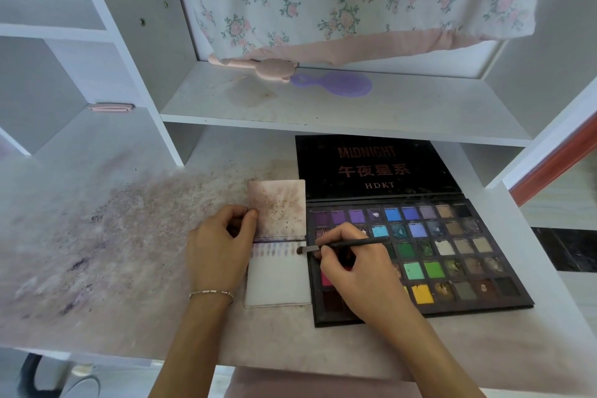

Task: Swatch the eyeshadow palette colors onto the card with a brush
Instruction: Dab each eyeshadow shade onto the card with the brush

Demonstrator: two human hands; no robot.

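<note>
A: Two hands share the work. On the worktop (106,255), our left hand (219,249) pinches the card (277,281) at its left edge.

B: Rightward, our right hand (355,275) has its fingers (326,250) curled round the brush (342,245), tip at the card's right margin, beside the palette (452,255). We should keep strokes short, parallel, evenly spaced.

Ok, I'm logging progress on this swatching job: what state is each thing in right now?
Eyeshadow palette: open, lid laid back flat.
Card: one row of purple swatches, blank below.
Stained card: lies above it, pinched by the left hand.
Brush: gripped by the right hand, tip at the row's right end.
</note>
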